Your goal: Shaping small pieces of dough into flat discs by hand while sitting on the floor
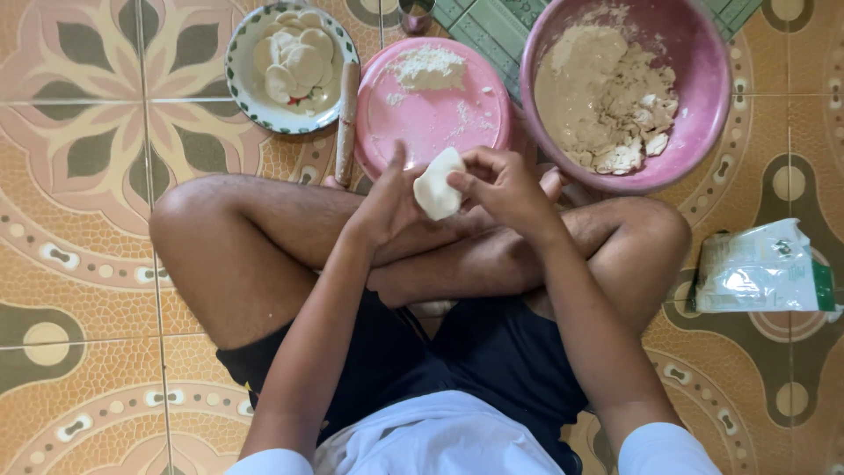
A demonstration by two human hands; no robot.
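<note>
I sit cross-legged on a tiled floor and hold a white piece of dough (438, 185) between both hands above my shins. My left hand (387, 207) cups the dough from the left, thumb raised. My right hand (503, 186) pinches its upper right edge with bent fingers. Just beyond my hands lies a round pink board (457, 123) dusted with flour.
A wooden rolling pin (347, 119) lies left of the board. A patterned plate (242, 84) with several flat dough rounds stands at the far left. A large pink bowl (712, 97) of dough mass is at the far right. A white and green bag (763, 268) lies by my right knee.
</note>
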